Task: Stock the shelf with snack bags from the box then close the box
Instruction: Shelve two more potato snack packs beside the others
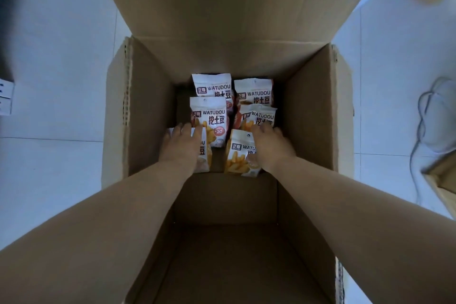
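A large brown corrugated cardboard box (308,111) stands open on the white tiled floor (56,57) and fills the centre of the frame. Its far flap (234,2) is raised toward the top of the frame, and its near flap (234,266) is folded out at the bottom centre.

Six white snack bags printed with fries and the word WATUDOU are laid flat on the box bottom in two columns of three:
- upper-left bag (211,86), partly overlapped by the middle-left bag (209,116)
- upper-right bag (254,92), partly overlapped by the middle-right bag (259,116)
- lower-left bag (204,155) and lower-right bag (240,155), nearest the centre of the frame

Both bare forearms are extended down into the box from the lower corners of the frame. The left hand (183,145) is placed on top of the lower-left bag, with its fingertips at that bag's upper edge. The right hand (269,143) is placed on the right part of the lower-right bag, with its fingertips reaching the lower edge of the middle-right bag. Only the backs of the hands are seen; whether the fingers are closed around the bags or merely laid on them cannot be told.

A white cable (424,116) is looped on the floor at the right edge of the frame
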